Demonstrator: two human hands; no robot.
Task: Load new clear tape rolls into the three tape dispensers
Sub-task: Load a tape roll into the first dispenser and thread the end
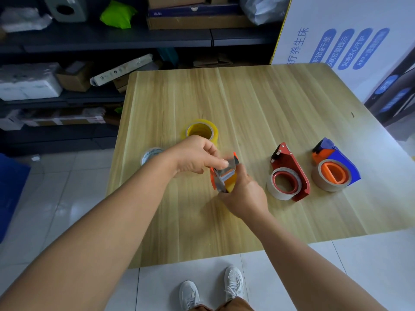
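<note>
— What are the hands doing?
— The right hand [243, 194] grips the orange dispenser [223, 176] just above the table [258, 104]; the left hand [197, 157] pinches the tape end at its metal blade.
— And the rest?
— A yellow roll [202, 131] lies behind them, a white roll [150, 154] to the left. The red dispenser [288, 176] and blue dispenser [334, 167], both loaded, sit to the right.

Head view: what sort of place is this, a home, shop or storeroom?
Probably a storeroom or packing area: dark shelves stacked with cardboard boxes and wrapped parcels, beside a wooden table.
</note>
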